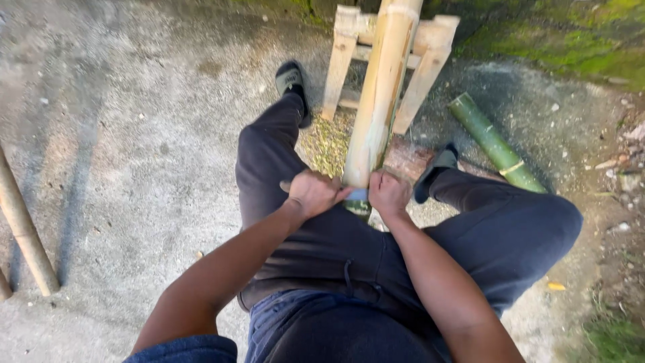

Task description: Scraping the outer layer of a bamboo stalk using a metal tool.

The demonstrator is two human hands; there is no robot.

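A pale, peeled bamboo pole (381, 94) leans from my lap up against a wooden stand (427, 50). Across its near end lies a metal blade (358, 195), held at both ends. My left hand (313, 193) grips the blade's left end and my right hand (388, 193) grips its right end, both fists tight against the pole. A short green stretch of unpeeled bamboo shows just below the blade. I sit with legs in dark trousers spread to either side of the pole.
A green bamboo piece (494, 142) lies on the ground at the right. Shavings (327, 143) are piled under the stand. Another pale pole (23, 228) stands at the left edge. A mossy wall (571, 33) runs behind, on concrete ground.
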